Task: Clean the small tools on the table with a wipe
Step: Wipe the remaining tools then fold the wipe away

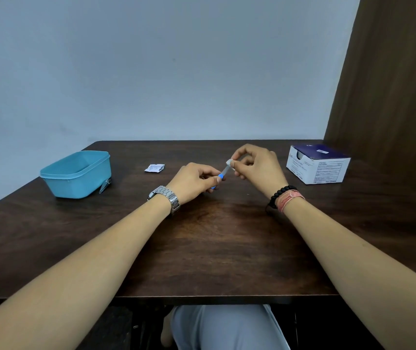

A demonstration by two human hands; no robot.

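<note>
My left hand grips the blue handle of a small slim tool above the middle of the dark wooden table. Its metal end points up and to the right. My right hand pinches a small white wipe around that metal end. A metal nail clipper lies on the table against the right side of the blue tub. A torn white wipe packet lies left of my hands.
A light blue plastic tub stands at the back left of the table. A blue and white box of wipes stands at the back right. A brown wall panel rises on the right. A knee shows under the table's front edge.
</note>
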